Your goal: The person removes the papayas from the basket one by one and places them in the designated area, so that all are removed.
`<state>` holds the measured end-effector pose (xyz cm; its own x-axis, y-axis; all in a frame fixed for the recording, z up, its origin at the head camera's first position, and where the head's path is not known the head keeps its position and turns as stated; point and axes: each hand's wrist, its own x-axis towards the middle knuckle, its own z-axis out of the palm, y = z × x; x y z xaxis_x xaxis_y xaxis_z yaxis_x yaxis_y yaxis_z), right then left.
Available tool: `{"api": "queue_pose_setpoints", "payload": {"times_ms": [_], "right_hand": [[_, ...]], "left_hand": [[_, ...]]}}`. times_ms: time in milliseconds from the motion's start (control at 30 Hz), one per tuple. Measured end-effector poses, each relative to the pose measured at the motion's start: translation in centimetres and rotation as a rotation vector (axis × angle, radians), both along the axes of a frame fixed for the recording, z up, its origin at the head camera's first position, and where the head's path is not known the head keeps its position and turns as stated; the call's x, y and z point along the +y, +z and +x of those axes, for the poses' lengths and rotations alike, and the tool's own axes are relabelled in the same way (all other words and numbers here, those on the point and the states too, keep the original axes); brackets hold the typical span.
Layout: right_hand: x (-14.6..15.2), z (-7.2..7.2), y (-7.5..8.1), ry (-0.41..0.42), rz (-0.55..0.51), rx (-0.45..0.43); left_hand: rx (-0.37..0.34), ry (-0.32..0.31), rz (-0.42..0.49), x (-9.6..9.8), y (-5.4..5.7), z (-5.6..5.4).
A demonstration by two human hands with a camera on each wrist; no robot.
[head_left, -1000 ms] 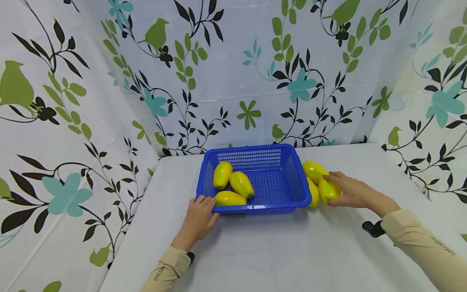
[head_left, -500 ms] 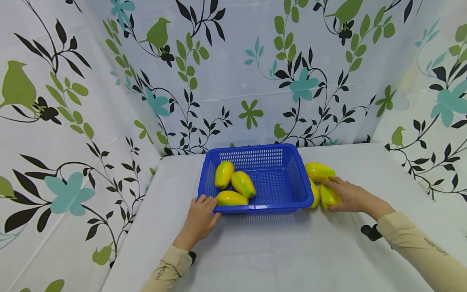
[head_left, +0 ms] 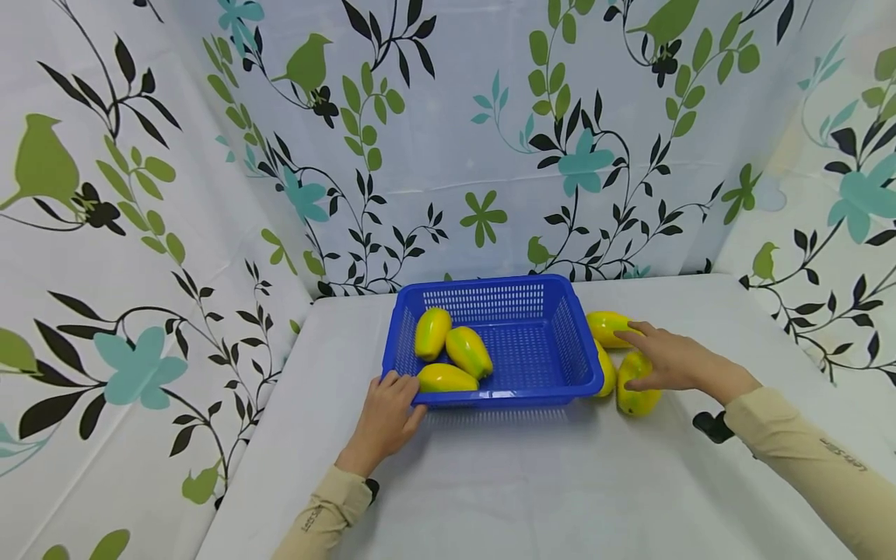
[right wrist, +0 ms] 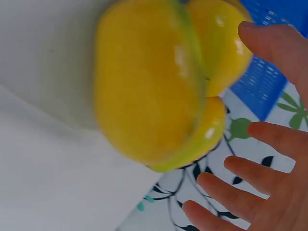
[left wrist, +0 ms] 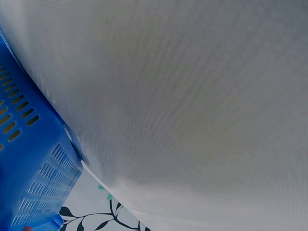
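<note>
A blue plastic basket (head_left: 523, 397) stands on the table, with three yellow-green mangoes (head_left: 469, 351) in its left part. My left hand (head_left: 381, 424) grips the basket's front-left corner, its fingers over the rim. To the right of the basket, three more mangoes lie close together: a back one (head_left: 607, 328), one against the basket's side (head_left: 606, 372) and a front one (head_left: 638, 398). Over the front mango hovers my right hand (head_left: 672, 359), fingers spread and holding nothing. The right wrist view has that mango (right wrist: 149, 82) large, with the fingers (right wrist: 236, 192) apart from it.
The table (head_left: 490, 498) wears a white cover. Behind it and on both sides hang curtains (head_left: 448, 140) printed with leaves, birds and flowers. The basket's back edge sits near the back curtain.
My right hand has let go of the front mango and risen slightly, its fingers spreading. That mango now lies on the table beside the others. The left hand keeps its hold on the basket.
</note>
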<state>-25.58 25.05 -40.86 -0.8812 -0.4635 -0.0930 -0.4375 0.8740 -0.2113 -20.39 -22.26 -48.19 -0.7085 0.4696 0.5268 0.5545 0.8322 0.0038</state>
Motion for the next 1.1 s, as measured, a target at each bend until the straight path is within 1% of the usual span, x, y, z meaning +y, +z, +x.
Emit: {"api": "queue_pose_setpoints", "payload": {"times_ms": [100,233,333,433,667,833,1000,1100], "right_hand": [[-0.7,-0.3,1.8,0.032,0.027,0.044],[-2.3,-0.7,3.7,0.057,0.03,0.086],[-4.0,-1.1,4.8,0.073,0.03,0.101],[-5.8,-1.6,5.4,0.107,0.037,0.11],[-10.2,-3.1,6.2,0.187,0.075,0.112],[-13.7,-4.1,6.4,0.229,0.097,0.06],[-17.1,-5.1,6.1,0.267,0.111,0.015],[-19.0,-5.8,5.5,0.296,0.114,-0.015]], "left_hand": [[0.008,-0.004,0.008,-0.1,0.1,0.0],[-0.009,-0.003,0.014,-0.3,0.2,0.0],[-0.021,0.0,0.018,-0.4,0.1,-0.1],[-0.018,-0.002,0.022,-0.4,0.1,-0.2],[0.0,0.003,0.011,-0.2,-0.1,-0.3],[-0.011,0.016,-0.004,-0.2,0.0,0.0],[-0.038,0.021,-0.005,-0.1,0.3,0.2],[-0.032,0.022,-0.011,0.0,0.3,0.1]]}}
